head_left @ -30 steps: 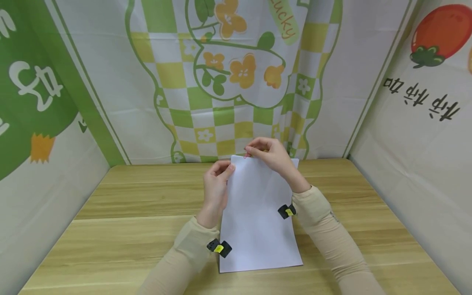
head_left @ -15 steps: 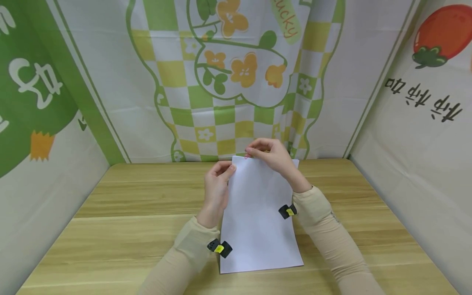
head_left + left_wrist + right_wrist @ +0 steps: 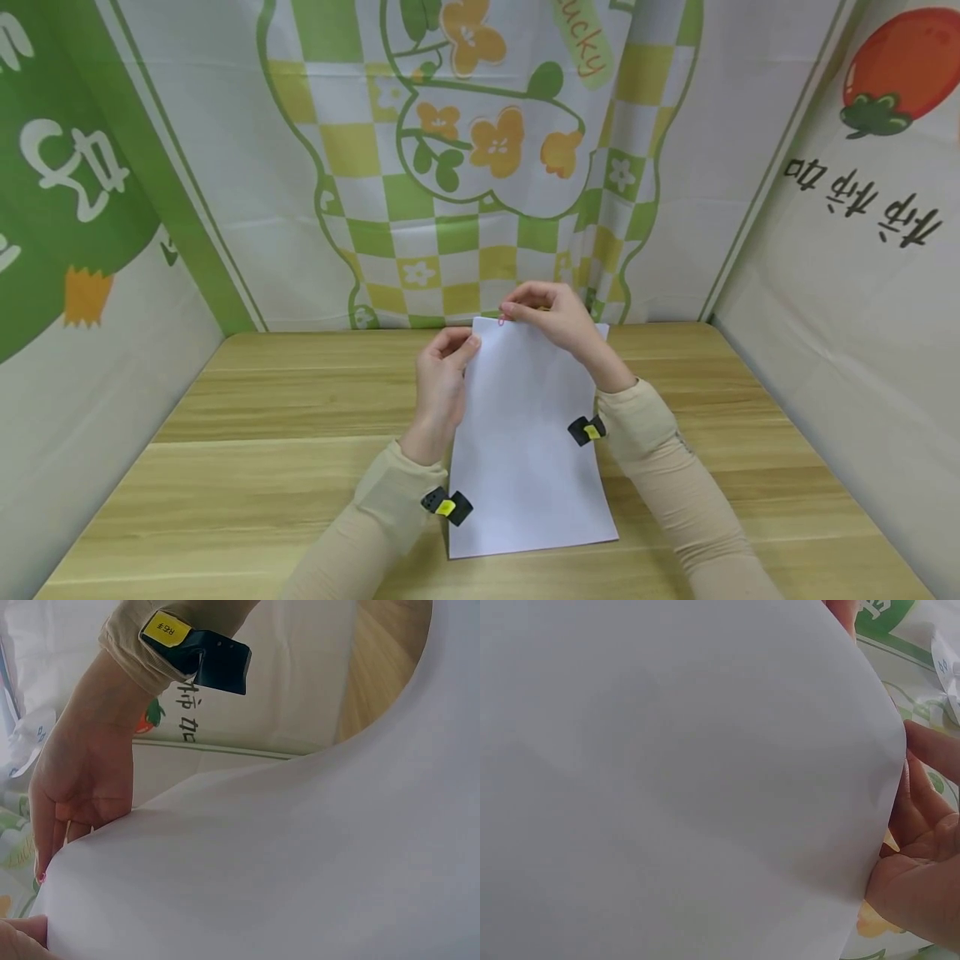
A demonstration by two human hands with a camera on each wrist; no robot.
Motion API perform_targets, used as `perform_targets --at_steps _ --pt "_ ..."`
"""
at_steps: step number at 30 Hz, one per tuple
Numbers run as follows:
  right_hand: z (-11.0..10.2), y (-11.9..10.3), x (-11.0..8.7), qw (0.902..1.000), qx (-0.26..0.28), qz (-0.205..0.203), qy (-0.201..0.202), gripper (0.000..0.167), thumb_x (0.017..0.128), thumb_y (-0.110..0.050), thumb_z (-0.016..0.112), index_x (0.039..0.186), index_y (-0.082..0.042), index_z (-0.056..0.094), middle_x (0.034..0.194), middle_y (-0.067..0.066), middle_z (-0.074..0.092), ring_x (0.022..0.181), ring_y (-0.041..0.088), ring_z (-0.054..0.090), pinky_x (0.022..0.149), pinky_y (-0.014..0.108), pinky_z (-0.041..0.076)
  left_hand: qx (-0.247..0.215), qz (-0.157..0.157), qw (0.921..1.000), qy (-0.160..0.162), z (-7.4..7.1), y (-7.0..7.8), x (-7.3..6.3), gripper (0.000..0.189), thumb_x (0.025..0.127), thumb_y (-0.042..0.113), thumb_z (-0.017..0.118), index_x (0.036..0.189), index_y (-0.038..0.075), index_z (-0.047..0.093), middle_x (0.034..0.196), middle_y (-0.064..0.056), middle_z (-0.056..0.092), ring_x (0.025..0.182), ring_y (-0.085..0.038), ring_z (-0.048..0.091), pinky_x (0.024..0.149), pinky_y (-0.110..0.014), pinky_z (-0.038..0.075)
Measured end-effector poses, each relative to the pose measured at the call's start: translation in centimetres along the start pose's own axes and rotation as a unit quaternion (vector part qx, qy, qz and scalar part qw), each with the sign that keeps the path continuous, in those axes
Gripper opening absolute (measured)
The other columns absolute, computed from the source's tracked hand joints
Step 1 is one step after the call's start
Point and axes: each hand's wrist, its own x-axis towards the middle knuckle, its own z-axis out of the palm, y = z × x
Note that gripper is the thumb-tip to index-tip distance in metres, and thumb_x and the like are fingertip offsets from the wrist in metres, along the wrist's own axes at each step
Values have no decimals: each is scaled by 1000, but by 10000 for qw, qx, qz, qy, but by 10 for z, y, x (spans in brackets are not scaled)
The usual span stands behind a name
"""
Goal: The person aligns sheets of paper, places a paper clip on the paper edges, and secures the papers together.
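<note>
White paper (image 3: 532, 433), tall and narrow in the head view, is held up at its far end, while its near end reaches down to the table. My left hand (image 3: 441, 387) pinches it between thumb and fingers near the upper left corner. At the top edge, my right hand (image 3: 551, 317) pinches a small pink paper clip (image 3: 502, 320), whose loop shows against the sheet just below the fingertips. From the left wrist, the clip (image 3: 42, 878) is a tiny pink spot at the paper's edge. The right wrist view is mostly filled by paper (image 3: 690, 780), which hides part of the fingers.
A wood-grain table (image 3: 285, 467) lies under the paper. Behind it hangs a green and yellow checked curtain (image 3: 457, 233), and printed cloth walls stand at the left (image 3: 150, 400) and right (image 3: 840, 350). Black wrist mounts with yellow labels sit on both sleeves.
</note>
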Motion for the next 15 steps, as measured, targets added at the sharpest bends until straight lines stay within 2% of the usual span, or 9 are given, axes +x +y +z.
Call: perform_targets --at_steps 15 --pt "-3 2 -1 9998 47 183 -74 21 90 -24 65 98 -5 70 91 12 71 82 17 65 78 29 50 26 -69 10000 4 3 -2 -1 17 84 -9 62 80 7 66 76 1 59 75 -9 56 68 -19 47"
